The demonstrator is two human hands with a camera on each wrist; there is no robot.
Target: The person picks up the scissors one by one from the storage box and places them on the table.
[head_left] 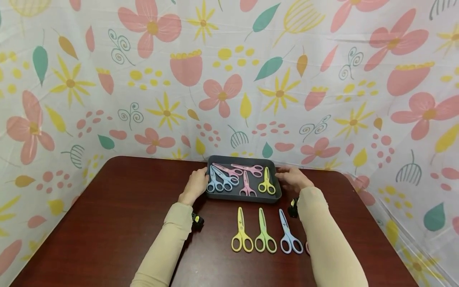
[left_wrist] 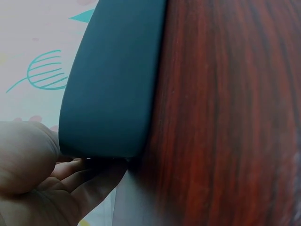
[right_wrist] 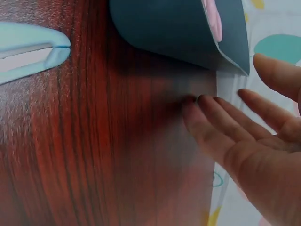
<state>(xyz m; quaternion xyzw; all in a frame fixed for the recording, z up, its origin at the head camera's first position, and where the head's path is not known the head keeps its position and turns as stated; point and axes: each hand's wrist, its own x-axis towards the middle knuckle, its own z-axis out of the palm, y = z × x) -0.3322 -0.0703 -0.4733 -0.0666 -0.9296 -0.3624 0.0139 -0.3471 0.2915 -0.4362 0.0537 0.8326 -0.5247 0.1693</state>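
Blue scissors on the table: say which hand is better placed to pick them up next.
Probably the right hand: it is nearer the blue scissors and looks clear of the tray in its wrist view. The left hand is at the tray's opposite end.

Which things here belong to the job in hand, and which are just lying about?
Likely part of the job:
dark tray
six scissors inside it
yellow scissors, green scissors and blue scissors in front
partly hidden pink handle

Apparently just surroundings, nothing stray:
red-brown table
patterned cloth
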